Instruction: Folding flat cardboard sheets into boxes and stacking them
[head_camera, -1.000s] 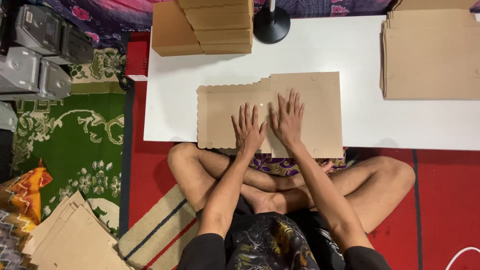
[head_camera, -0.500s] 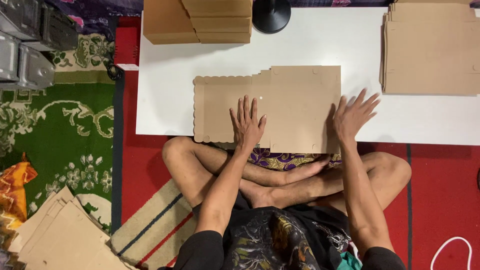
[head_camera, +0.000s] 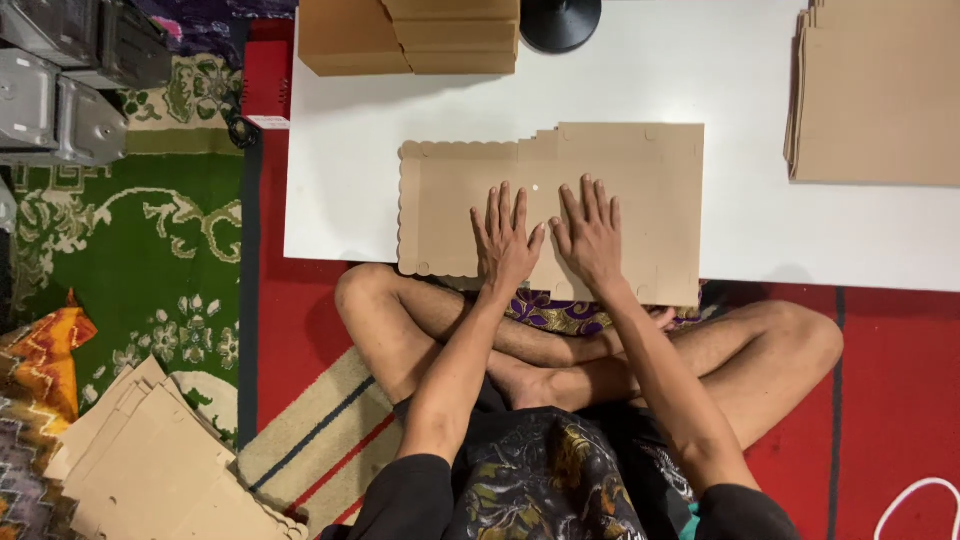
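- A flat brown cardboard blank (head_camera: 600, 190) with a scalloped left edge lay on the near part of a white table (head_camera: 720, 70), its near right corner overhanging the table edge above the person's crossed legs.
- The left hand (head_camera: 505, 240) lay palm down on the blank, fingers spread wide, gripping nothing.
- The right hand (head_camera: 590, 232) lay flat just beside it, fingers spread, thumbs close together, also gripping nothing.
- A stack of flat cardboard sheets (head_camera: 880, 95) sat at the table's right.
- Folded brown boxes (head_camera: 410, 35) stood at the far edge, next to a black round base (head_camera: 560, 20).
- More cardboard sheets (head_camera: 150, 465) were piled on the floor at the near left, beside a green patterned rug (head_camera: 130, 250).
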